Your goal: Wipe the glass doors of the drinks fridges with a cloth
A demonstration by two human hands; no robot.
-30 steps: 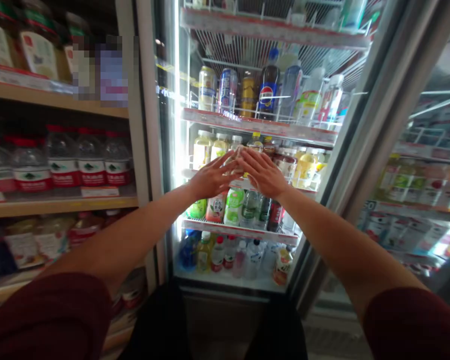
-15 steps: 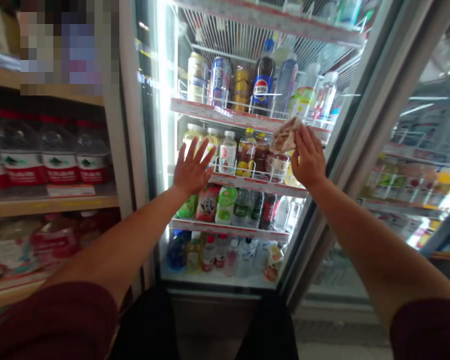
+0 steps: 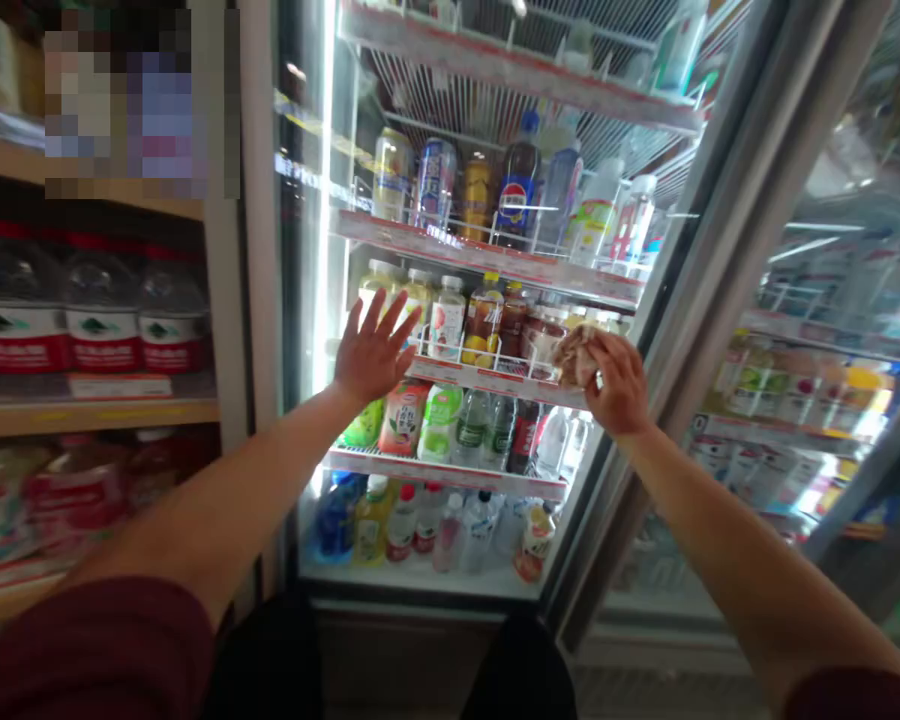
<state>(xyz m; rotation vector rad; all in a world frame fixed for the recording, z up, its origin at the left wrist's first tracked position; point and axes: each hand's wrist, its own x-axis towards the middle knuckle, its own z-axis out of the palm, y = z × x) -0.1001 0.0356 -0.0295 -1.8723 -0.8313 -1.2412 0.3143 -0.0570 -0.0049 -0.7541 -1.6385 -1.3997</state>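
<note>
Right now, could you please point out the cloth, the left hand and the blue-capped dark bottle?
Cloth [image 3: 571,358]: head view, on its crumpled middle.
Left hand [image 3: 370,358]: head view, on the back of the hand.
Blue-capped dark bottle [image 3: 516,192]: head view, on its round logo.

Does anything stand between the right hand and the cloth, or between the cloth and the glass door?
Nothing visible does. The right hand grips the cloth directly, and no object shows between the cloth and the glass door; whether they touch, I can't tell. The left hand is well aside.
</note>
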